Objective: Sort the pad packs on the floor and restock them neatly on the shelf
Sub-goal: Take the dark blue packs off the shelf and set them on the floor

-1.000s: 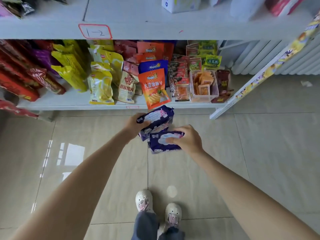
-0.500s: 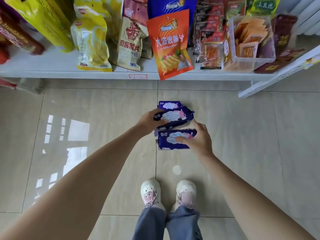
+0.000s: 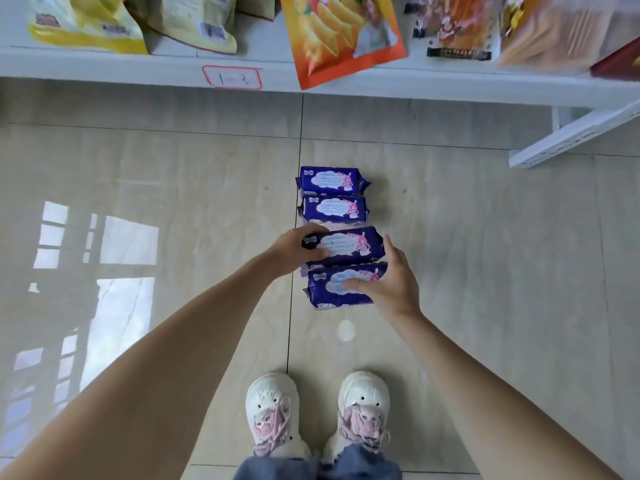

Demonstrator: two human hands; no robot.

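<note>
Both arms are bare to the frame edge, with no sleeves, watch or rings showing on the left hand (image 3: 294, 249) or right hand (image 3: 393, 284). Below the hands, the person wears chunky white clogs (image 3: 273, 407) with vent holes over pink patterned socks (image 3: 266, 427), and blue denim trousers (image 3: 277, 469) with frayed hems.

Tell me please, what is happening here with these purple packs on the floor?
A person is lining up purple pad packs on the tiled floor in front of a snack shelf. Two packs already lie in a row. The left hand grips a third pack, and the right hand holds a fourth pack nearest the person's shoes. None is on the shelf yet.
</note>
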